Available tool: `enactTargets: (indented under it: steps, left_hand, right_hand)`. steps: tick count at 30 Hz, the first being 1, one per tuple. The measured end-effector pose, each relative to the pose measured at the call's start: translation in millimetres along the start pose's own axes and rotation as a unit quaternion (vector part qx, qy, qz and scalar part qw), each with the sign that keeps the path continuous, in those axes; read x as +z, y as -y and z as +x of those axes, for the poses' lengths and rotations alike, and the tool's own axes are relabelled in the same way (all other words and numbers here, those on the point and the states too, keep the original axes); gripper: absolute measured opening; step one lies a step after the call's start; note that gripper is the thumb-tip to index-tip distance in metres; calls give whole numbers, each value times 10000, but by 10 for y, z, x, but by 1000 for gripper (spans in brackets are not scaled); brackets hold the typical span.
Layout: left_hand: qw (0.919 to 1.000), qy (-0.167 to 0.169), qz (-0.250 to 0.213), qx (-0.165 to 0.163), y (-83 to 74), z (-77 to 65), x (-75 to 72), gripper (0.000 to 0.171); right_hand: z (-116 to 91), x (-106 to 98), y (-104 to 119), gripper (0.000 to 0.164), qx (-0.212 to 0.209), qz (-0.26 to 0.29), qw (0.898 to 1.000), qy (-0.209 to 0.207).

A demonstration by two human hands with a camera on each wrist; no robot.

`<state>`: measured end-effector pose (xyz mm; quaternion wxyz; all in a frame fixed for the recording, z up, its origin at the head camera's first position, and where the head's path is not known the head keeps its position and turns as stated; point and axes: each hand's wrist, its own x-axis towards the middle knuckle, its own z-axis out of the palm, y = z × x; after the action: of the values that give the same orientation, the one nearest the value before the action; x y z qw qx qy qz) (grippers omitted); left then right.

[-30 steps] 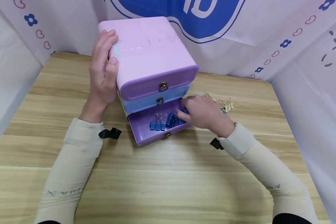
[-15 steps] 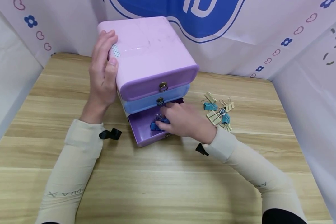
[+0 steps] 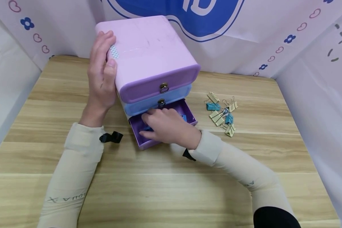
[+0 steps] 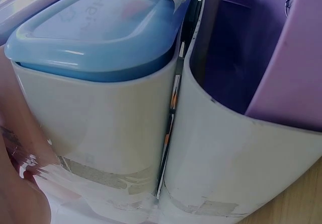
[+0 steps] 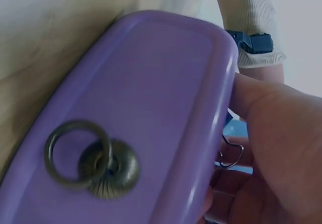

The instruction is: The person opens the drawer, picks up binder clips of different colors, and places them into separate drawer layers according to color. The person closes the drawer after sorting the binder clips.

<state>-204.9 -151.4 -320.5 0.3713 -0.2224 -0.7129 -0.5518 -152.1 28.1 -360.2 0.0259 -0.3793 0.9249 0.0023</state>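
Observation:
In the head view my left hand (image 3: 101,72) rests against the left side of a small chest of drawers (image 3: 156,47), its fingertips over the top edge. The chest has a pink top, a purple upper drawer (image 3: 142,90) and a blue middle drawer (image 3: 142,106). Its purple bottom drawer (image 3: 192,114) is pulled out. My right hand (image 3: 168,126) reaches into that drawer, fingers and thumb curled about a blue binder clip (image 3: 147,128). The clip's wire handle (image 5: 232,153) shows between thumb and fingers in the right wrist view. Another blue clip (image 3: 184,117) lies right of the hand.
Several gold and teal binder clips (image 3: 216,117) lie in a loose pile on the wooden table (image 3: 159,190), right of the chest. Behind stands a white cloth backdrop (image 3: 233,57) with a blue emblem. White sheets hang along both sides.
My right hand has moved left inside the bottom drawer, and a blue clip has shifted left with it. The pile on the table has come into fuller view. My left hand stays put.

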Motion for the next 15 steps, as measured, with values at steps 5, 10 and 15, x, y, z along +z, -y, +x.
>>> enactTargets:
  steps: [5, 10, 15]
  left_hand:
    - [9999, 16, 58, 100, 16, 0, -6, 59]
    - [10000, 21, 41, 25, 6, -1, -10, 60]
    - [10000, -14, -4, 0, 39, -1, -10, 60]
  right_hand:
    - [47, 10, 61, 39, -39, -138, 9999, 69]
    - [60, 7, 77, 39, -53, -160, 9998, 137]
    - [16, -50, 27, 37, 80, 8, 9999, 105]
